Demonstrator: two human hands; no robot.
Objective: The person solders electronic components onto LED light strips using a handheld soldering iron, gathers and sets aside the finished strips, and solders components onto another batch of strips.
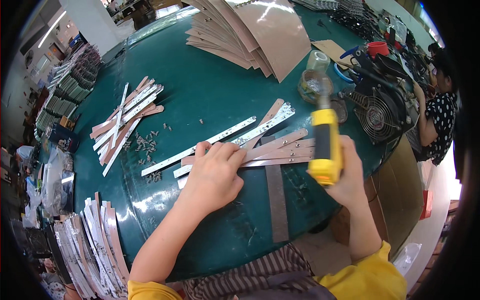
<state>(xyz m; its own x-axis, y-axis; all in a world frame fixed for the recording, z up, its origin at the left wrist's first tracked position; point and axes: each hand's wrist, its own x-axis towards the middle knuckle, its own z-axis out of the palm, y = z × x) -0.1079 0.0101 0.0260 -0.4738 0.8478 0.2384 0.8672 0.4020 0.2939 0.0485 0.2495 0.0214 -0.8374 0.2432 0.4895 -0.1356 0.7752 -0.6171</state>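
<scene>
My right hand [347, 175] is wrapped round a yellow and black power screwdriver [326, 145], held upright over the right ends of a small pile of strips. Motion smears its upper end. My left hand [215, 172] lies over the pile, fingers bent and pressing on flat metal strips [285, 155], some silvery, some with a pinkish-brown face and small screws along them. What its fingertips grip, if anything, is partly hidden. A long silvery strip [200, 145] lies just beyond my left fingers. A dark flat bar [276, 200] runs under the pile toward me.
More strips [125, 120] lie crossed at the left, beside scattered small metal parts [145, 145]. Brown sheets [270, 30] are stacked at the back. A container of small parts [311, 86] and a fan [375, 112] stand at the right. A person [440, 100] works beyond.
</scene>
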